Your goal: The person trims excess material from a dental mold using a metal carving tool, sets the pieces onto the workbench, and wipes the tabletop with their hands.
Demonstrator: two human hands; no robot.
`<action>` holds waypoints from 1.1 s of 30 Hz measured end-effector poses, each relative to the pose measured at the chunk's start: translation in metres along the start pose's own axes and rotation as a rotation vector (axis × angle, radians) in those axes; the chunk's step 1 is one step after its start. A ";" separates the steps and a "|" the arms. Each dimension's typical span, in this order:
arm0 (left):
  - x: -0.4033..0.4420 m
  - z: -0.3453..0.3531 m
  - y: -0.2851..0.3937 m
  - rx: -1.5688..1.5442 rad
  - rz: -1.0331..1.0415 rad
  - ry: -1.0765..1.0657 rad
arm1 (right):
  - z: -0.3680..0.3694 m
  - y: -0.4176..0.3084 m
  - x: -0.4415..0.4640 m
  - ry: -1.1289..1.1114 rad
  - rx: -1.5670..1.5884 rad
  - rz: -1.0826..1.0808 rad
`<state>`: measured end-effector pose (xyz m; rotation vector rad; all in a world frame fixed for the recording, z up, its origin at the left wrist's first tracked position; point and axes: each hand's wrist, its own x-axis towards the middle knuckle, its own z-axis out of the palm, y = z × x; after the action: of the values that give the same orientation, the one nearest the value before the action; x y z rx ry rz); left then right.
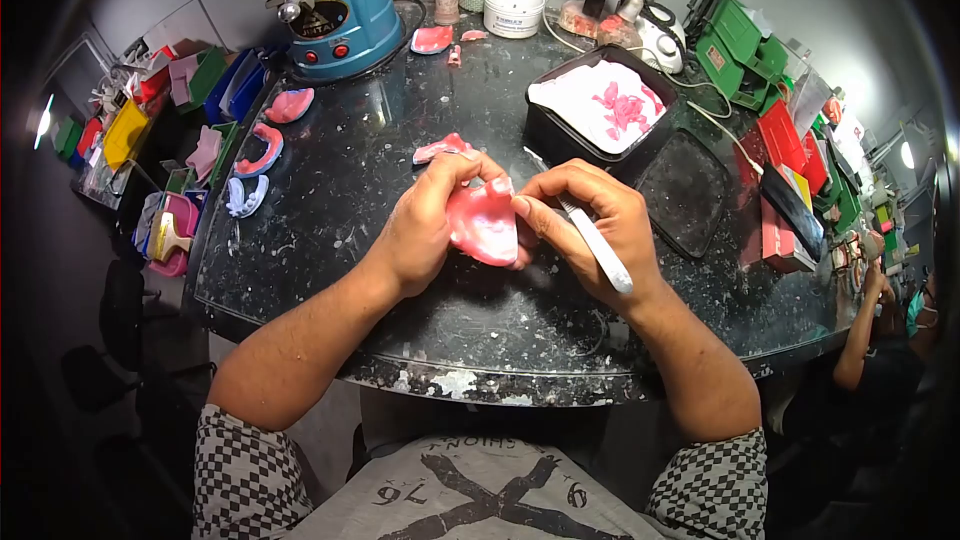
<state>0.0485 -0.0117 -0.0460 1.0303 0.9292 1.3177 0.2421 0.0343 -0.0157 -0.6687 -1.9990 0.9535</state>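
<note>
In the middle of the head view, my left hand (pixel 424 222) is closed around a glossy pink wax denture base (pixel 484 228), its fingers curled over the upper edge. My right hand (pixel 606 223) grips a slim tool with a white handle (pixel 604 254). The handle's rounded end points down toward me, and its thin metal tip shows beyond the fingers, pointing away. My right thumb and index finger are also at the base's right edge; whether they pinch it I cannot tell. Just beyond my left hand lies another pink piece (pixel 443 147).
A black tray (pixel 560 128) with white lining and pink scraps stands right of centre, its flat black lid (pixel 688 190) nearby. Several dental pieces (pixel 262 150) line the left side. A blue machine (pixel 345 35) and white tub (pixel 514 12) stand behind. A co-worker (pixel 890 340) sits far right.
</note>
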 end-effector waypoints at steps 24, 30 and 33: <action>-0.012 0.013 0.031 0.081 -0.037 -0.174 | -0.008 0.011 0.011 0.114 -0.353 -0.528; -0.012 0.012 0.029 0.085 -0.031 -0.183 | -0.009 0.000 0.007 0.112 -0.267 -0.342; -0.013 0.012 0.021 -0.162 -0.034 -0.170 | -0.011 0.002 0.007 0.095 -0.244 -0.367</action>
<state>0.0528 -0.0254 -0.0228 0.9797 0.6984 1.2348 0.2483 0.0445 -0.0099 -0.4433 -2.0764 0.4577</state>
